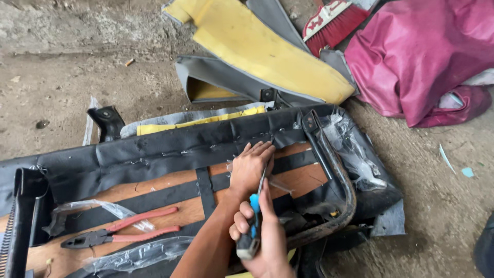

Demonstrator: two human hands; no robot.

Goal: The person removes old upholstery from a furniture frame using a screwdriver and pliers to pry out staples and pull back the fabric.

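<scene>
**A:** Head view is showing your right hand (262,231) wrapping its grip tight around a blue-handled screwdriver (253,221), low and near the middle of the upturned seat base (170,180). Are you seeing where the blade is heading?

**B:** You are aiming its long axis up and slightly right, away from your body, so the thin metal tip is passing just beside your left hand (250,167). The handle is sitting in your fist and the tip is lying toward the far edge of the seat.

**A:** And what is the left hand doing?

**B:** You are laying it flat, fingers together and reaching toward the folded black vinyl cover (170,144) where the row of staples (216,146) is running along the far edge. Its grip is holding nothing; it is only pressing on the wood and the vinyl.

**A:** Which hand is nearer the staples?

**B:** Your left hand is nearer, with its fingertips touching the vinyl edge. The screwdriver tip is lying behind those fingers, so the staple line is sitting straight ahead of it along the blade's own axis.

**A:** Anything else nearby?

**B:** Red-handled pliers (118,231) are lying well apart, toward the near left corner of the seat base.
</scene>
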